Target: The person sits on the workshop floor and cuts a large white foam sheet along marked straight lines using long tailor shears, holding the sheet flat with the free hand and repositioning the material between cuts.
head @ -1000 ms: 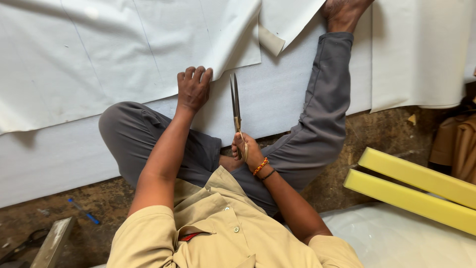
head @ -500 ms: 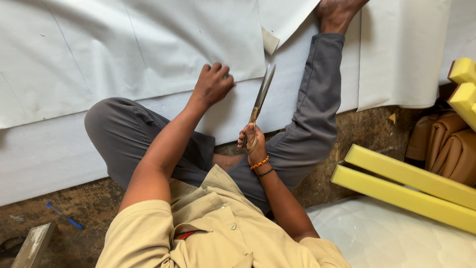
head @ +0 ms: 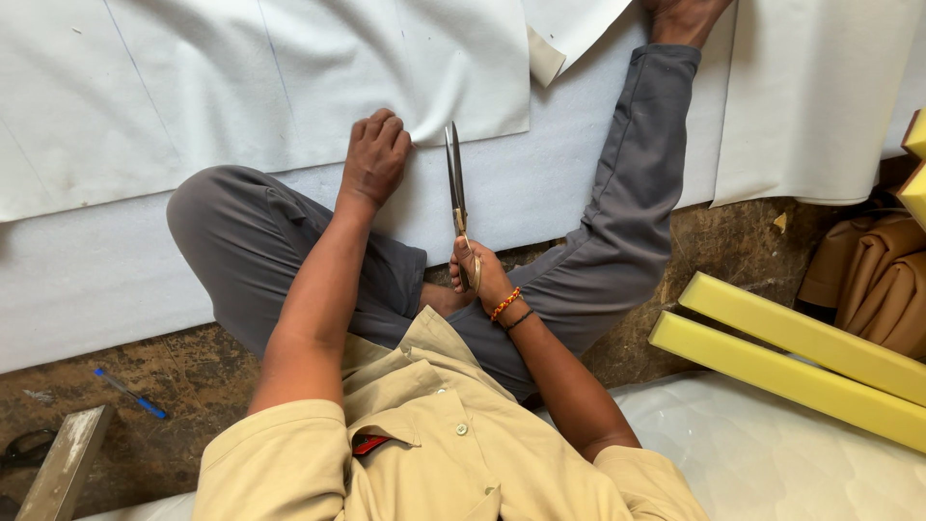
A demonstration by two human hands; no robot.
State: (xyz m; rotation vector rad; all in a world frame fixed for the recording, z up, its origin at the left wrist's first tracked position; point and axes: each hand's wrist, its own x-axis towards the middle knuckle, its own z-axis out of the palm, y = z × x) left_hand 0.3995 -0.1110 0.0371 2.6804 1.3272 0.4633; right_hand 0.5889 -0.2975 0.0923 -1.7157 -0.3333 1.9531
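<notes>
- White sheeting (head: 241, 87), at least two layers: a smooth sheet with faint ruled lines lying on a thicker, fleecy layer (head: 540, 183). Both are spread across the floor in front of the seated person; a further white panel (head: 820, 96) lies at the right.
- Yellow foam bars (head: 801, 357), two counted on the floor at the right, side by side; part of more yellow foam shows at the right edge.
- Tan rolled pieces (head: 868, 280), about three, stacked beyond the bars.
- Left hand (head: 374, 154), one: palm down, fingers curled, pressing the smooth sheet flat near its lower edge.
- Scissors (head: 455, 183), one pair: long blades close together, pointing away from the body, tips at the lower edge of the smooth sheet, just right of the left hand.
- Right hand (head: 477, 275), one: closed through the scissor handles, beaded bands at the wrist.
- Blue pen (head: 130, 394), one, on the bare floor at the left.
- Step in hand, as judged: lining up a cut. The next stroke would need the blades parted and the sheet held taut.
</notes>
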